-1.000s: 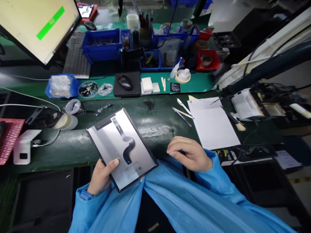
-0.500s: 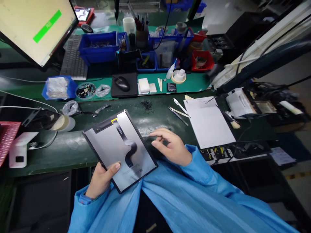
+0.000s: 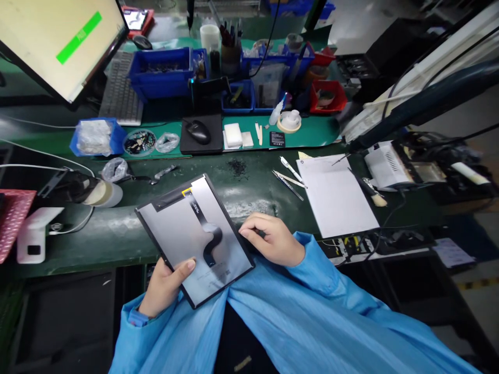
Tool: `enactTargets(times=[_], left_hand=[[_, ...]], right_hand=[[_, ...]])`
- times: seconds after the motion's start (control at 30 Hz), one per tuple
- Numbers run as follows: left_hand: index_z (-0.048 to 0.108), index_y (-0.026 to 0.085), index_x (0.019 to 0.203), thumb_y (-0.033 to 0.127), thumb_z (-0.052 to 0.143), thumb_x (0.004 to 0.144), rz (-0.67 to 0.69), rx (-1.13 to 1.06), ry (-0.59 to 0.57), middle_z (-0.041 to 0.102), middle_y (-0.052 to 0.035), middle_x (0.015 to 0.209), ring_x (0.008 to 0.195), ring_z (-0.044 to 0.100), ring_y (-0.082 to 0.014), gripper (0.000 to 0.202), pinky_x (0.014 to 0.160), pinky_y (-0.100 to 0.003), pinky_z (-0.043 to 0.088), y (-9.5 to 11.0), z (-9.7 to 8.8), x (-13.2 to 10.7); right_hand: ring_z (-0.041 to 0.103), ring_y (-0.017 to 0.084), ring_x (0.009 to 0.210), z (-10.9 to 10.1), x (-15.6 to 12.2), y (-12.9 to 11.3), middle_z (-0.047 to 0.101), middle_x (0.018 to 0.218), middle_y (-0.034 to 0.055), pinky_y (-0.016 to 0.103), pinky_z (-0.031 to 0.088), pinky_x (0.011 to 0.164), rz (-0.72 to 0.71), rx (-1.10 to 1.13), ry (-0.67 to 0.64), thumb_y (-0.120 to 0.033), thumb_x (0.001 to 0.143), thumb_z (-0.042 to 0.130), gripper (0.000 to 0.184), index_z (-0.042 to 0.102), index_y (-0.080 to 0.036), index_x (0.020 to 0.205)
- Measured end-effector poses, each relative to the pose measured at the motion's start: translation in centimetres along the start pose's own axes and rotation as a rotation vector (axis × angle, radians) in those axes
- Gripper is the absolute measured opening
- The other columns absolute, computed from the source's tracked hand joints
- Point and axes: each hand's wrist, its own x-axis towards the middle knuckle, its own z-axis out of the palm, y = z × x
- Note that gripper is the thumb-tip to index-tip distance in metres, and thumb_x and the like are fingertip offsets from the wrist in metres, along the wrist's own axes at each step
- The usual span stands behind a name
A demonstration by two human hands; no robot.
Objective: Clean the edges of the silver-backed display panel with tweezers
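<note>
Shifted leftward from 1 second ago, the half-curled right hand [image 3: 273, 240] sits beside the silver, black-rimmed rectangular panel [image 3: 175, 223], any hold unclear. The left hand [image 3: 166, 288] grips it, thumb on top; handling looks unfinished, the panel not set down.

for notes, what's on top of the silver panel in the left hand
A dark ribbon cable and the left thumb lie on the silver panel; the surface beneath them is hidden.
</note>
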Motion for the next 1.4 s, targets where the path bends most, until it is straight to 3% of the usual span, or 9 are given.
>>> enactTargets(times=[0.2, 0.33, 0.47, 0.6, 0.8, 1.03, 1.23, 1.4], left_hand=[[0.075, 0.010, 0.084, 0.038, 0.099, 0.053, -0.056, -0.095, 0.088, 0.079, -0.0131, 0.087, 0.077, 0.075, -0.0262, 0.049, 0.064, -0.027, 0.062, 1.6, 1.9, -0.1], [0.074, 0.010, 0.088, 0.037, 0.098, 0.053, -0.076, -0.133, 0.074, 0.078, -0.0124, 0.083, 0.072, 0.075, -0.0278, 0.051, 0.063, -0.032, 0.064, 2.4, 2.5, -0.4], [0.074, 0.011, 0.098, 0.034, 0.097, 0.059, -0.054, -0.168, 0.097, 0.079, -0.0106, 0.089, 0.074, 0.075, -0.0255, 0.050, 0.064, -0.030, 0.064, 2.3, 2.4, -0.6], [0.074, 0.012, 0.105, 0.030, 0.098, 0.056, -0.063, -0.177, 0.138, 0.079, -0.0095, 0.095, 0.079, 0.076, -0.0246, 0.058, 0.069, -0.029, 0.065, 1.9, 1.8, -0.3], [0.073, 0.011, 0.109, 0.033, 0.096, 0.062, -0.066, -0.193, 0.099, 0.079, -0.0120, 0.097, 0.082, 0.076, -0.0277, 0.057, 0.069, -0.031, 0.065, 1.8, 1.6, -0.1], [0.071, 0.009, 0.121, 0.035, 0.095, 0.061, -0.056, -0.206, 0.131, 0.079, -0.0141, 0.098, 0.086, 0.076, -0.0323, 0.070, 0.074, -0.039, 0.066, 1.9, 1.7, 0.1], [0.070, 0.009, 0.124, 0.035, 0.095, 0.060, -0.046, -0.197, 0.157, 0.079, -0.0135, 0.098, 0.087, 0.076, -0.0330, 0.073, 0.076, -0.040, 0.066, 1.9, 1.6, 0.2], [0.070, 0.012, 0.123, 0.035, 0.096, 0.060, -0.033, -0.184, 0.133, 0.078, -0.0135, 0.099, 0.088, 0.076, -0.0335, 0.072, 0.076, -0.039, 0.066, 1.9, 1.5, 0.1]], right_hand=[[0.067, 0.017, 0.080, -1.1, -0.7, 0.1, 0.071, 0.087, 0.0046, 0.030, 0.054, 0.073, -0.115, -0.015, -0.022, -0.018, 0.100, 0.059, 0.013, 0.069, -0.019, 0.092], [0.067, 0.016, 0.079, -1.8, -1.0, 0.1, 0.073, 0.087, 0.0046, 0.029, 0.055, 0.072, -0.181, -0.021, -0.025, -0.015, 0.099, 0.060, 0.011, 0.069, -0.019, 0.095], [0.068, 0.016, 0.078, -2.6, -1.3, 0.1, 0.073, 0.086, 0.0047, 0.028, 0.056, 0.072, -0.223, -0.014, -0.027, -0.013, 0.098, 0.061, 0.010, 0.069, -0.019, 0.096], [0.069, 0.017, 0.079, -3.4, -1.5, -0.3, 0.073, 0.087, 0.0054, 0.030, 0.057, 0.072, -0.233, 0.001, -0.029, -0.012, 0.097, 0.061, 0.011, 0.070, -0.020, 0.098], [0.069, 0.017, 0.078, -4.5, -2.0, -0.8, 0.074, 0.086, 0.0064, 0.031, 0.057, 0.072, -0.261, 0.034, -0.024, -0.011, 0.096, 0.062, 0.012, 0.070, -0.019, 0.098], [0.070, 0.018, 0.077, -5.7, -2.4, -1.4, 0.074, 0.085, 0.0072, 0.032, 0.058, 0.071, -0.270, 0.116, -0.015, -0.013, 0.096, 0.063, 0.011, 0.073, -0.018, 0.098], [0.069, 0.020, 0.074, -6.5, -2.9, -1.5, 0.073, 0.085, 0.0069, 0.034, 0.058, 0.067, -0.233, 0.192, 0.042, -0.016, 0.097, 0.064, 0.012, 0.075, -0.021, 0.099], [0.070, 0.020, 0.079, -4.9, -2.1, -0.5, 0.074, 0.087, 0.0062, 0.033, 0.058, 0.069, -0.037, -0.025, 0.177, -0.018, 0.096, 0.067, 0.009, 0.075, -0.022, 0.093]])
